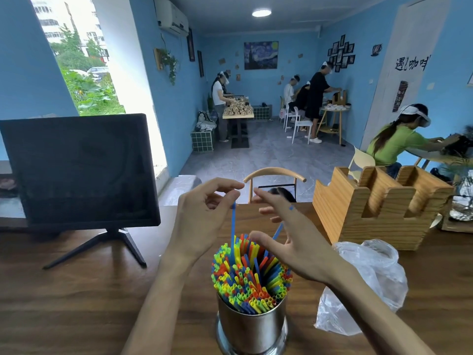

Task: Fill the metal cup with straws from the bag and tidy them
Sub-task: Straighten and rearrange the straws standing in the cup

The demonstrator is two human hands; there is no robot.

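Note:
A shiny metal cup (252, 329) stands on the wooden table near its front edge, packed with several red, yellow, green and blue straws (250, 278). My left hand (202, 216) pinches the top of one blue straw (233, 226) that sticks up above the bundle. My right hand (286, 237) hovers over the right side of the bundle with fingers spread; a second blue straw (277, 230) rises behind its fingers, and whether they touch it I cannot tell. The clear plastic bag (363, 285) lies crumpled to the right of the cup.
A black monitor (79, 172) on a stand sits at the left of the table. A wooden holder (378, 208) stands at the right rear, behind the bag. A chair back (275, 174) rises beyond the table's far edge. People work further back in the room.

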